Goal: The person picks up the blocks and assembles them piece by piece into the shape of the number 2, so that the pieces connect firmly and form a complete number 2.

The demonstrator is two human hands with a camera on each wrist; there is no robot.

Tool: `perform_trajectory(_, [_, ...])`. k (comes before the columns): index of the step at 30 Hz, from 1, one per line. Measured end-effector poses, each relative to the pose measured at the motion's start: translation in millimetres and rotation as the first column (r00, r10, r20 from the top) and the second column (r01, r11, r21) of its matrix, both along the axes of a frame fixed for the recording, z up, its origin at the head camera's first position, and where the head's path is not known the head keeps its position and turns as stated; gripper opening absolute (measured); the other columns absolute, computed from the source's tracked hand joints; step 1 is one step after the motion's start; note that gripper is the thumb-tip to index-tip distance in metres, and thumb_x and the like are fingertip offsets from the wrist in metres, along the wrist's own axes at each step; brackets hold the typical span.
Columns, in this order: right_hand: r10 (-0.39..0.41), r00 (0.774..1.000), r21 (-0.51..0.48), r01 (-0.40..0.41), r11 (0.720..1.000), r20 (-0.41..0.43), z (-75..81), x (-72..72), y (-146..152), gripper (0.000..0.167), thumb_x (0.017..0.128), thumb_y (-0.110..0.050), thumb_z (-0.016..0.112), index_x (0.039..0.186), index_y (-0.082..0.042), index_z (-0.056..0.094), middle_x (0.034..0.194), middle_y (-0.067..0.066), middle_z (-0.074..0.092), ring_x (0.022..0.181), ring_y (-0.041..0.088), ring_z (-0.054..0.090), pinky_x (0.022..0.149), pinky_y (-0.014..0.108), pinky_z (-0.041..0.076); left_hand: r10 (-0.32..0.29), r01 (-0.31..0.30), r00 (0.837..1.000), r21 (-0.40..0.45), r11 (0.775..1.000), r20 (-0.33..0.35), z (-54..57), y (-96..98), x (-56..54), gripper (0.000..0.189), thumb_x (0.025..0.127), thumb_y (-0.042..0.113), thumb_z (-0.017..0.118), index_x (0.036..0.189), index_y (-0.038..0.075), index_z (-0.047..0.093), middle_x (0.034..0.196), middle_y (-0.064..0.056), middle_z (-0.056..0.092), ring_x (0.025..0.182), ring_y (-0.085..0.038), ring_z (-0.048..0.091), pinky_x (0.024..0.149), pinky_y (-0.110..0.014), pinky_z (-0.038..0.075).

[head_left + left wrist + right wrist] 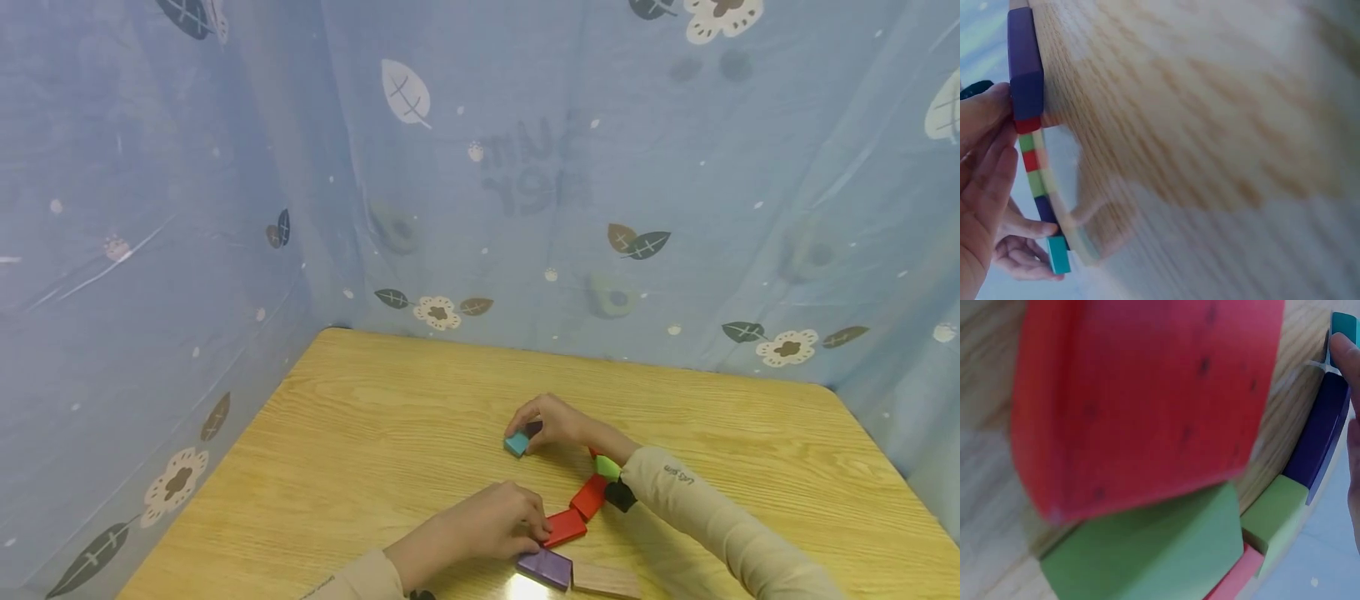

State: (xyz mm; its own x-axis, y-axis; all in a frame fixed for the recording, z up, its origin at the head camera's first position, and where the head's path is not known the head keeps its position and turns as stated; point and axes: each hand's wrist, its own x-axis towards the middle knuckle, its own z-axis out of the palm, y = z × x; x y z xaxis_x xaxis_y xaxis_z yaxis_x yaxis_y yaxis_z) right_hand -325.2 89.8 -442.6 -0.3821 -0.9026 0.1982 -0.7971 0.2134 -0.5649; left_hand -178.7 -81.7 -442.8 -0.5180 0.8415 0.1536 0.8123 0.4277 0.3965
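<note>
My right hand pinches a small teal block at the far end of a curved row. The left wrist view shows that teal block between the thumb and fingers. A dark purple block lies beside it, then a light green block. Nearer, my left hand touches the blocks with its fingertips, by a red block and a purple block. Another red block continues the curve. My right forearm hides part of the row in the head view.
A plain wood-coloured block adjoins the purple one at the near edge of view. The blocks lie on a wooden table. Blue patterned curtains hang behind and to the left of it.
</note>
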Motion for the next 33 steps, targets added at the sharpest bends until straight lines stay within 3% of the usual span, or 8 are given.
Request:
perform_trajectory(13, [-0.018,1.000,0.010,0.018,1.000,-0.004,2.8,-1.5,9,0.028,0.073,-0.005,0.081,0.101,-0.005,0.075,0.097,0.004,0.071,0.093,0.019,0.060,0.081,0.034,0.053,0.001,-0.001,1.000,0.003,1.000,0.008,1.8,2.7,0.4,0.010,0.084,0.016,0.074,0.093,0.013,0.076,0.095,0.010,0.069,0.088,0.008,0.060,0.077,-0.001,0.043])
perform_trajectory(20, [-0.015,0.999,-0.001,0.015,1.000,0.047,1.2,-3.2,12,0.032,0.073,-0.003,0.080,0.104,-0.005,0.074,0.102,0.004,0.071,0.097,0.018,0.062,0.088,0.032,0.051,0.001,-0.001,1.000,-0.003,1.000,0.007,3.2,4.0,-0.5,0.010,0.084,0.016,0.074,0.094,0.014,0.076,0.095,0.011,0.068,0.089,0.008,0.059,0.078,-0.001,0.042])
perform_trajectory(26, [0.008,0.995,-0.016,-0.006,1.000,0.099,2.6,-2.2,14,0.033,0.075,-0.001,0.078,0.107,-0.002,0.072,0.112,0.011,0.068,0.106,0.027,0.061,0.092,0.042,0.051,-0.001,0.001,1.000,-0.025,1.000,-0.002,5.7,5.6,-1.5,0.010,0.084,0.017,0.074,0.094,0.015,0.076,0.094,0.012,0.068,0.088,0.009,0.059,0.078,-0.002,0.042])
perform_trajectory(33, [-0.064,0.988,-0.017,0.067,0.998,0.139,10.3,1.6,20,0.037,0.076,-0.002,0.077,0.112,-0.001,0.070,0.120,0.012,0.065,0.123,0.041,0.048,0.099,0.052,0.044,0.009,-0.012,0.999,-0.081,0.997,-0.035,11.0,7.7,-0.6,0.012,0.084,0.015,0.074,0.096,0.014,0.076,0.091,0.011,0.068,0.083,0.007,0.061,0.075,-0.003,0.044])
